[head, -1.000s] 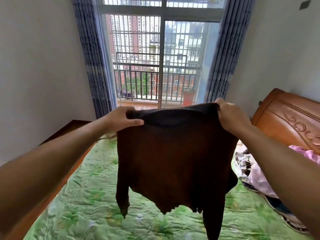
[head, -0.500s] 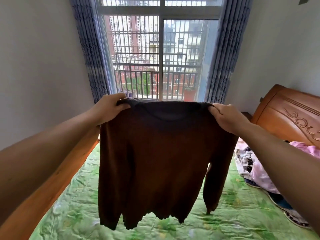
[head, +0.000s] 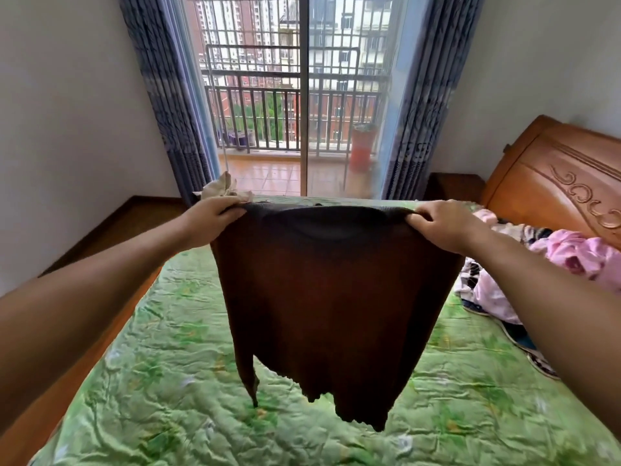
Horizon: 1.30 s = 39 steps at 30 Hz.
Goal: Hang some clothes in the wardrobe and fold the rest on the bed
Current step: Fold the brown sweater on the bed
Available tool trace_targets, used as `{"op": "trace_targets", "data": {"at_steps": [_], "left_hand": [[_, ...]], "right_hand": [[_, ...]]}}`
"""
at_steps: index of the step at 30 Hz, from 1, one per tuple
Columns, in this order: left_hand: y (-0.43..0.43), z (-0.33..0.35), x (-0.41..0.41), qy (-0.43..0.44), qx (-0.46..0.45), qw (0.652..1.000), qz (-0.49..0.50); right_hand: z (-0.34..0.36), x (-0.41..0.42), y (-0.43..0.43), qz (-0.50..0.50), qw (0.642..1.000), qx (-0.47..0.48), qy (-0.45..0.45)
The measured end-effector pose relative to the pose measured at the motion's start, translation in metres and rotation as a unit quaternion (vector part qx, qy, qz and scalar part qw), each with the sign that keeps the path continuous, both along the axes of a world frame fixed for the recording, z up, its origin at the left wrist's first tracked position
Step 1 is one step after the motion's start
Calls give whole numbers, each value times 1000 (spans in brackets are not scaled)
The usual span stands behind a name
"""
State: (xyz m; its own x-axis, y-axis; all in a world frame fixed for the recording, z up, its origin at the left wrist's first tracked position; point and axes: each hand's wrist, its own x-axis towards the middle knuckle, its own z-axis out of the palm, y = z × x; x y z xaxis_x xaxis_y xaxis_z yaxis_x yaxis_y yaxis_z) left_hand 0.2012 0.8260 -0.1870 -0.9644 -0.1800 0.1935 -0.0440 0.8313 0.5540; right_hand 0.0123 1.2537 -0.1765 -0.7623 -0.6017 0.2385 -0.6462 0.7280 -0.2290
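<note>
Brown knit sweater (head: 336, 290), scalloped hem, between hands

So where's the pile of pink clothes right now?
In the head view, the pink clothes lie far right on the green bed, beside the wooden headboard, beyond the right hand.

A dark brown knit sweater (head: 336, 297) hangs spread out above the green-covered bed (head: 168, 381) — scalloped hem lowest.
</note>
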Motion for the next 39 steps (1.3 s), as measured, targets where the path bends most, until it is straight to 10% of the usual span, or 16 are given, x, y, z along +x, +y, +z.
{"op": "trace_targets", "data": {"at_steps": [9,17,33,39], "left_hand": [[5,-48,-40,-29,-40,999,-18],[-17,-53,-123,-48,-88,994,35],[-22,98,-158,144,-154,977,23],[20,-9,-98,14,-131,991,-16]], "right_hand": [[-39,-26,7,-43,968,-14,-245],[-74,-101,-22,-95,985,2,-147],[78,-133,-47,-21,982,-97,162],[-29,-95,-36,6,997,-64,-34]]}}
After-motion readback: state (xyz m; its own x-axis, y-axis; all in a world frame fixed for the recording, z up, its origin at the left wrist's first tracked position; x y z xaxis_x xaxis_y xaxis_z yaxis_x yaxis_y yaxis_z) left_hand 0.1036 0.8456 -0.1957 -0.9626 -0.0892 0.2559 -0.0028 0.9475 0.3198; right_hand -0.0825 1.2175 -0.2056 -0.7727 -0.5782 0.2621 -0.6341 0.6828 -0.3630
